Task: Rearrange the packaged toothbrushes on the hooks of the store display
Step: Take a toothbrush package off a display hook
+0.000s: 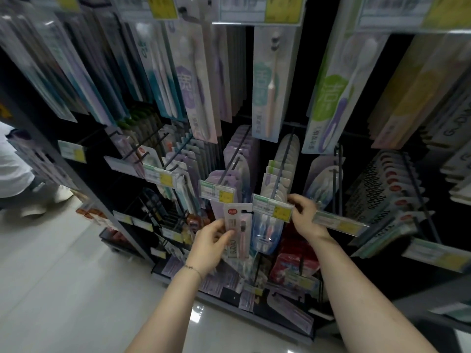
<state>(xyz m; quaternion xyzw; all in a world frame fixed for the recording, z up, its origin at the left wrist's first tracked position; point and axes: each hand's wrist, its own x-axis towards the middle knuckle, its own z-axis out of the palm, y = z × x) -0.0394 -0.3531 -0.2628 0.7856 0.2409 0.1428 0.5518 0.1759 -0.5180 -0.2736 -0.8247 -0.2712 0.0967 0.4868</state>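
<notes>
My left hand (212, 240) grips a packaged toothbrush (237, 229) with a red round label and pink brushes, held upright in front of the display. My right hand (304, 215) reaches to a hook (281, 165) loaded with several white and green toothbrush packs (276, 179); its fingers curl at the right end of that hook's price tag (272, 208). Whether they hold the tag or a pack behind it I cannot tell. A blue and pink toothbrush pack (266, 234) hangs just below the tag, between my hands.
Purple packs (235, 159) hang on the hook to the left, a blue-bristle pack (322, 179) to the right. Long toothbrush cards (267, 87) hang on the row above. Red boxes (295, 261) sit low down. A person in white (12, 171) stands at far left on the tiled floor.
</notes>
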